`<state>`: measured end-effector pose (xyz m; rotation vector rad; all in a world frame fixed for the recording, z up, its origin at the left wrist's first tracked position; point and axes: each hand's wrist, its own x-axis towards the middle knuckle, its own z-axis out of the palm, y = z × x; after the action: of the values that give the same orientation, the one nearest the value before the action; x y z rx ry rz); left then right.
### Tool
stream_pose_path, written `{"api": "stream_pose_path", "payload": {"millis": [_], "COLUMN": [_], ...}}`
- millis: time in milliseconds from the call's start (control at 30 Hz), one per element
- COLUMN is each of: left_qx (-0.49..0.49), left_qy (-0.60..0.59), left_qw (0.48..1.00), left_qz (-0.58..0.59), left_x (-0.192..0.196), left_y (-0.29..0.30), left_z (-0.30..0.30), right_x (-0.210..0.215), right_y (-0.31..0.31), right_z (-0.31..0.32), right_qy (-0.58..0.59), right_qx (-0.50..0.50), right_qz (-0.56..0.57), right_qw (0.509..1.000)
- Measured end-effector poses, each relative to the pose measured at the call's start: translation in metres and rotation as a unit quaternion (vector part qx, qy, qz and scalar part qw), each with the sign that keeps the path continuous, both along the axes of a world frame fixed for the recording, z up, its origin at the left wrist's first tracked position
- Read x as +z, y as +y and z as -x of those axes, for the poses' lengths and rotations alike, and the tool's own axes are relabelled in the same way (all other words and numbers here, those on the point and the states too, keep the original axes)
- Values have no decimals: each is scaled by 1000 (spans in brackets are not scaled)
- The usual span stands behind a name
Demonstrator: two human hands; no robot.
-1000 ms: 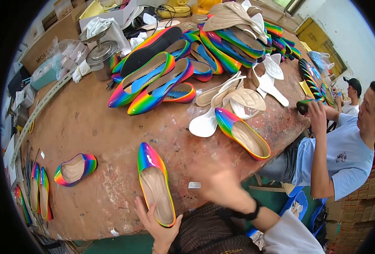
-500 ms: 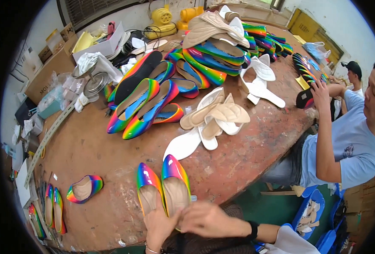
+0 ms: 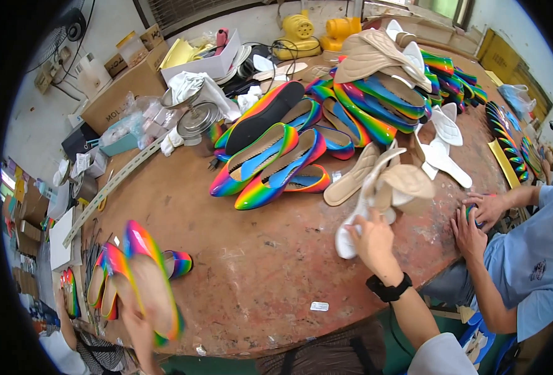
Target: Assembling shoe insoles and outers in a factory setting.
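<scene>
At the table's left side my left hand [image 3: 140, 325] is closed on a pair of pointed rainbow flat shoes [image 3: 154, 284] with beige insoles. The pair is smeared by motion and partly covers another rainbow shoe [image 3: 179, 264] behind it. My right hand [image 3: 375, 247], with a black band on its wrist, pinches a white insole [image 3: 346, 242] at the small insole pile. Beside it, a beige padded insole [image 3: 407, 185] is blurred and another beige insole [image 3: 351, 178] lies flat. Several rainbow shoes without beige insoles, such as this one [image 3: 279, 169], are heaped beyond.
A co-worker in a light blue shirt [image 3: 532, 256] handles a dark shoe at the right edge. Another person's arm [image 3: 66, 322] shows at lower left. White insoles [image 3: 445, 153], a metal pot [image 3: 199, 122], a white box [image 3: 207, 59] and yellow blowers [image 3: 298, 34] stand farther back.
My left hand has carried the shoe pair leftward from the table's front middle. My right hand has left the shoes and reached forward to the insoles, taking hold of a white one. The view has shifted.
</scene>
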<state>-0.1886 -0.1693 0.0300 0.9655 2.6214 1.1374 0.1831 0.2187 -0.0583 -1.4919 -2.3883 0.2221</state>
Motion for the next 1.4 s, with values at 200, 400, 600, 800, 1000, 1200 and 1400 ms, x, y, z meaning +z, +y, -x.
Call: {"api": "stream_pose_path", "payload": {"millis": [200,400,600,800,1000,1200,1400], "left_qx": [130,-310,-276,-418,-306,-168,-219], "left_qy": [196,273,242,219,154,-2,46], "left_qw": [910,910,929,881,932,983,971], "left_qz": [341,-21,-51,-28,115,72,87], "left_x": [23,-10,-39,18,-44,-37,-54], "left_y": [107,301,375,232,97,51,-1], "left_z": [37,-87,-119,-127,-127,-201,-148], "right_x": [-9,13,45,43,69,77,98], "right_y": [16,21,-20,-38,-77,-96,-126], "right_z": [-48,-71,-81,-109,-56,-44,16], "right_qy": [88,487,638,668,609,284,95], "right_qx": [-69,-183,-83,-50,4,82,391], "right_qz": [-23,379,598,579,546,377,103], "right_qw": [993,765,479,464,575,878,910]}}
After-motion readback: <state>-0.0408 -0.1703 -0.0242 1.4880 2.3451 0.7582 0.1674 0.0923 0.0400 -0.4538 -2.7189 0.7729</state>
